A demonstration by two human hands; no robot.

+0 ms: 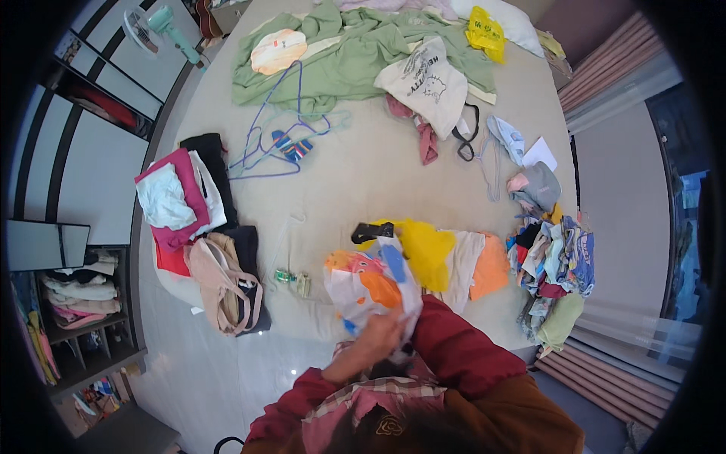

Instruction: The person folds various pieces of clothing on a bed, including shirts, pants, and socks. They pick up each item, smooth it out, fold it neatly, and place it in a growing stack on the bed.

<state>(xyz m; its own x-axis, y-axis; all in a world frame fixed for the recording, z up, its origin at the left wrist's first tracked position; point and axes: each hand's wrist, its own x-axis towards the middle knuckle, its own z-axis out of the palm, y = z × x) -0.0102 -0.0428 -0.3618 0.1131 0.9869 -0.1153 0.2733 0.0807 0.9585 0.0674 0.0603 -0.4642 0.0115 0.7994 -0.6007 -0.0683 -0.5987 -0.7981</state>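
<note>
In front of my body is a white plastic bag (pixel 340 291) with an orange and blue print. My left hand (pixel 380 337) is closed at the bag's near side, slightly smeared by motion, gripping its plastic. From the right, my dark red sleeve (pixel 463 344) reaches to the bag; my right hand is hidden behind or inside it, so its fingers do not show. Just beyond lie a black item (pixel 372 231) and a yellow cloth or bag (pixel 425 253). A white cloth (pixel 461 261) and an orange cloth (pixel 490 266) lie to the right.
Folded clothes (pixel 185 189) and a pink-beige bag (pixel 215 284) line the bed's left edge. Purple and green hangers (pixel 265 175) lie farther back. A tote bag (pixel 427 83) rests near the green blanket (pixel 340 53). Bundled clothes (pixel 556 253) crowd the right edge.
</note>
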